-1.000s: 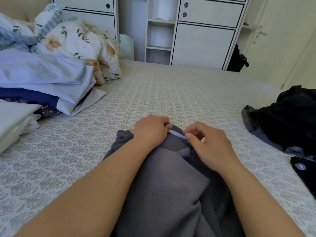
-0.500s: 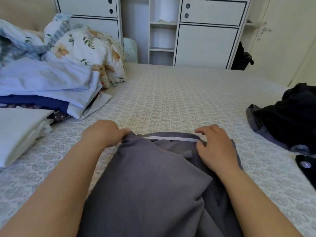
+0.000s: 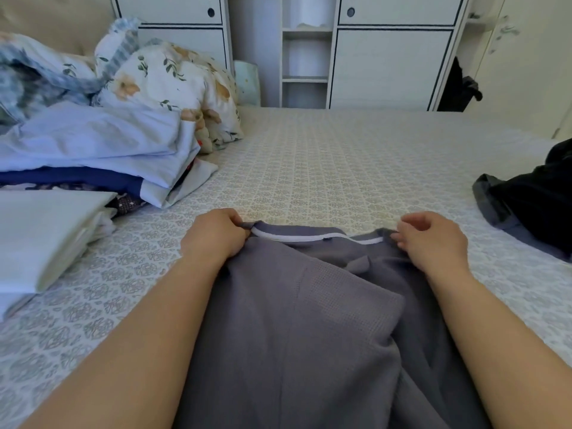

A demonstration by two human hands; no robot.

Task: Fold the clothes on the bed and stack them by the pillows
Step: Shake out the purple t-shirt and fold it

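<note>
A grey garment (image 3: 309, 320) with a white-trimmed top edge lies on the patterned bed (image 3: 325, 168) right in front of me. My left hand (image 3: 213, 236) grips the left end of that top edge. My right hand (image 3: 431, 239) pinches the right end, and the edge runs straight between them. A stack of folded clothes (image 3: 93, 150), light blue over navy, sits at the left beside the floral pillows (image 3: 167, 85). A folded white piece (image 3: 40, 233) lies in front of the stack.
A dark heap of unfolded clothes (image 3: 532, 199) lies at the bed's right edge. White cabinets (image 3: 387, 57) and an open shelf stand behind the bed. A dark item (image 3: 458, 88) hangs by the cabinet.
My hands have moved apart from the middle of the garment's top edge, stretching it out flat across the bed.
</note>
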